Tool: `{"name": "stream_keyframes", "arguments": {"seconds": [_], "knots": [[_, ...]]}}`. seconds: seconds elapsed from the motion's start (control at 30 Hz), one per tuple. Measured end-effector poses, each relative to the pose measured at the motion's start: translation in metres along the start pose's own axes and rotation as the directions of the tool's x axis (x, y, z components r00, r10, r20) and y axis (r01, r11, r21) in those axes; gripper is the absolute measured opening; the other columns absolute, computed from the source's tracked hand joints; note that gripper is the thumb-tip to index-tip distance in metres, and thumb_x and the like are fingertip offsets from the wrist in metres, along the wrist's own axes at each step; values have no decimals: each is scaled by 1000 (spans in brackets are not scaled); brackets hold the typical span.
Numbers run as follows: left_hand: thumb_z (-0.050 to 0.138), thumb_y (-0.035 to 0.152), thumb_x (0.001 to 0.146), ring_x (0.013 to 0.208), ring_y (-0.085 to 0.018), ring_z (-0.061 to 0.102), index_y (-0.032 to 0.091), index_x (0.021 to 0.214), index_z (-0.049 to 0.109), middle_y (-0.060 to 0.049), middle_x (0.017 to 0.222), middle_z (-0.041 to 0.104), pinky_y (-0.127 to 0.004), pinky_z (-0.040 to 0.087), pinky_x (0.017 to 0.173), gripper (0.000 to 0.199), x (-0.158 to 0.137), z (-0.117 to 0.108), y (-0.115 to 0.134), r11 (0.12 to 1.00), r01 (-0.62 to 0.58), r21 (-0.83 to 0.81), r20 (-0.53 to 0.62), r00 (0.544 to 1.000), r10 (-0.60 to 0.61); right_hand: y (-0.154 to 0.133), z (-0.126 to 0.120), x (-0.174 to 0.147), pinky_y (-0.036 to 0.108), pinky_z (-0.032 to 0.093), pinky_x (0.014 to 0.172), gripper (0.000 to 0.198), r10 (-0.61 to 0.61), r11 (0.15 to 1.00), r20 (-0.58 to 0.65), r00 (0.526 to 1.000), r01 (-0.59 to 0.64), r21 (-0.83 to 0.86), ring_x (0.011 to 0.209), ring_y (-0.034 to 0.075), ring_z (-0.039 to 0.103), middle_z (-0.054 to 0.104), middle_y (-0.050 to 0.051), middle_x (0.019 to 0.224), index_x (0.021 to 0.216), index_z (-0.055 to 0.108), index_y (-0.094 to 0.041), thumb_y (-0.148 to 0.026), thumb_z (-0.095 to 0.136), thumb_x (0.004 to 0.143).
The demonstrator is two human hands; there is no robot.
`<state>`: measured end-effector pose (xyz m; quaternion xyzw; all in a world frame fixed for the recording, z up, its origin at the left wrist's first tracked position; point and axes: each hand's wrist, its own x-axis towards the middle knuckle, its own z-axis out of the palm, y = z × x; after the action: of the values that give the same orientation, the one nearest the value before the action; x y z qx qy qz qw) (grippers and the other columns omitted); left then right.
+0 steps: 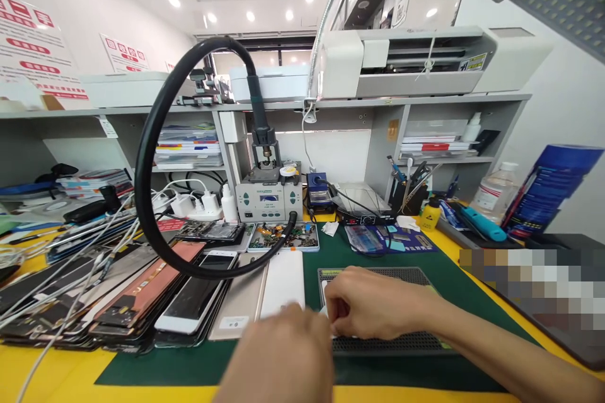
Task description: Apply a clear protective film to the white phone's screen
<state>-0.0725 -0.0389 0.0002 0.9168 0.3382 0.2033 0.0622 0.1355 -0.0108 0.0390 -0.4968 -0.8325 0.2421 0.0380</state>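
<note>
My right hand (pixel 366 305) is closed, its fingers curled and pressed together over the left part of a black perforated mat (pixel 401 343). A narrow bit of something white (pixel 324 293) shows beside these fingers; most of it is hidden, so I cannot tell its kind. What the fingertips grip is out of sight. In front, lower in the view, my left hand (pixel 283 356) is smeared by motion, knuckles up, close to the right fingers. Its fingertips are hidden. Just beyond it lie a white phone-sized panel (pixel 283 280) and a gold phone back (pixel 242 296).
To the left are stacked phones (pixel 198 296) and loose screens (pixel 137 289). A thick black hose (pixel 146 157) loops from the hot air station (pixel 267 198). Behind the green mat (pixel 477 308) sits a tray of small parts (pixel 307 242). A yellow bottle (pixel 429 217) stands right.
</note>
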Motion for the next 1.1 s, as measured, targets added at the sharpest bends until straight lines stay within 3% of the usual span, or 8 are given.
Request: {"name": "stream_keyframes", "arguments": {"seconds": [0.07,0.13,0.27,0.4,0.53,0.73,0.9,1.1], "knots": [[48,12,92,95,-26,73,22,110,73,-10,105,77,-34,55,82,33,25,-23,-25,998,59,-37,38,998,-57,1,1,-1,23,37,58,4,-15,1000,0,1000,15,-1,67,14,62,73,0,72,74,72,-17,-18,70,77],[43,8,90,113,-25,69,20,125,68,-9,121,74,-34,52,95,44,48,-29,-41,989,4,-150,80,997,8,1,3,-1,23,37,57,7,-29,999,3,1000,29,15,63,13,61,72,0,69,70,71,-17,-15,69,76],[42,-3,78,108,-19,68,25,104,73,0,109,76,-26,50,93,48,68,-11,-49,935,-141,-326,172,963,205,4,6,-2,23,35,55,10,-41,999,-39,998,42,33,59,12,56,71,-1,66,66,70,-18,-13,67,74],[44,-6,76,109,-17,64,25,88,71,2,111,74,-25,47,98,43,64,2,-46,911,-175,-375,175,951,255,8,9,-1,22,35,55,11,-96,995,-75,993,97,17,56,11,50,67,-4,60,63,69,-19,-13,65,71],[46,0,83,113,-19,62,25,92,74,-2,124,71,-30,47,101,39,59,5,-46,934,-138,-331,194,958,210,13,13,1,22,35,57,10,-139,990,-82,987,139,-16,56,11,47,65,-4,61,64,68,-19,-15,64,72],[50,15,93,122,-25,61,25,92,77,-5,129,71,-40,49,108,29,60,11,-46,961,-182,-207,208,952,225,11,16,-4,25,33,58,18,-185,979,-112,976,173,-105,56,13,42,56,-5,55,57,55,-21,-16,60,74],[50,27,98,134,-31,57,32,104,81,-1,131,73,-48,49,113,32,64,14,-49,974,-199,-105,228,949,219,8,15,-11,27,30,53,25,-167,980,-106,980,153,-130,51,13,34,48,-6,51,53,44,-22,-15,56,74],[50,33,97,136,-32,58,37,114,80,1,132,72,-50,53,109,35,66,16,-51,973,-226,-32,202,952,228,16,18,-16,26,29,55,25,-197,980,-143,970,188,-69,52,13,31,43,-6,52,55,44,-22,-14,56,75]]}}
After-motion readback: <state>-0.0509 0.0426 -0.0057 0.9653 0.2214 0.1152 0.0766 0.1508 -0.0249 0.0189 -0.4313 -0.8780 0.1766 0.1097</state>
